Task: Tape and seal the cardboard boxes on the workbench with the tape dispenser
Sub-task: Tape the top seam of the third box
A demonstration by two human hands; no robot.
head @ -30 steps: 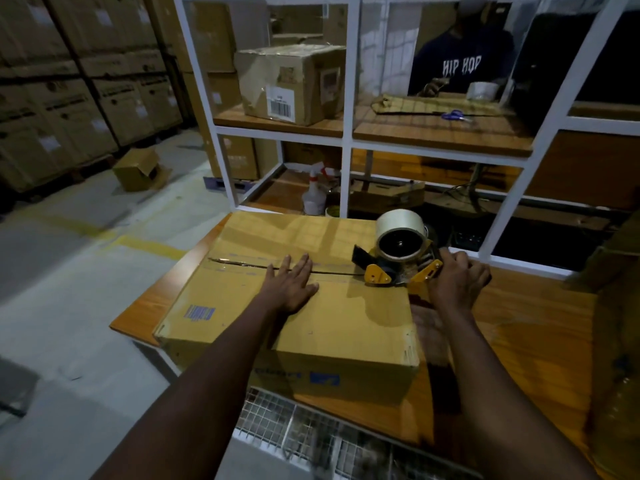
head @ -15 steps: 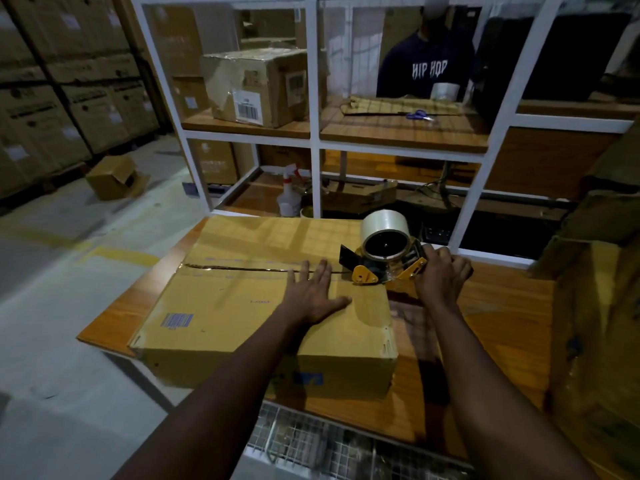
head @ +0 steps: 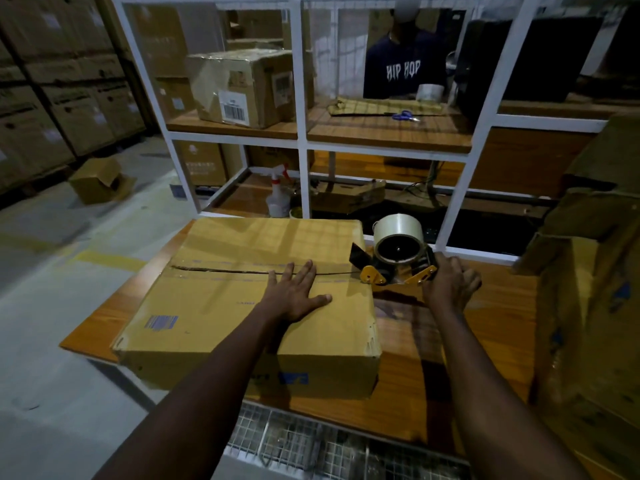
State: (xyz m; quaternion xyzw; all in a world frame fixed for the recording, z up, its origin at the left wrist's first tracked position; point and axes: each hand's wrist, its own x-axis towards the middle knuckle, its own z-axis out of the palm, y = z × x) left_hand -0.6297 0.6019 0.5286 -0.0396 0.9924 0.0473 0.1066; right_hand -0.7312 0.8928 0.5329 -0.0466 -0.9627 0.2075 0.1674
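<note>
A closed cardboard box (head: 242,306) lies on the wooden workbench (head: 491,323), its centre seam running left to right across the top. My left hand (head: 298,296) presses flat on the box lid just below the seam, fingers spread. A yellow and black tape dispenser (head: 394,261) with a pale tape roll sits at the right end of the seam, at the box's right edge. My right hand (head: 450,285) grips the dispenser's handle from the right; the handle itself is hidden behind the hand.
A white shelf frame (head: 303,147) stands right behind the box, with a taped box (head: 249,88), a spray bottle (head: 277,199) and scissors (head: 403,116) on its shelves. A person (head: 405,67) stands beyond it. More cardboard (head: 588,306) rises at the right. Wire mesh (head: 311,445) runs under the front edge.
The dispenser has slipped a little right, off the box top to its right edge. My left hand stays pressed on the lid. The camera shifted slightly.
</note>
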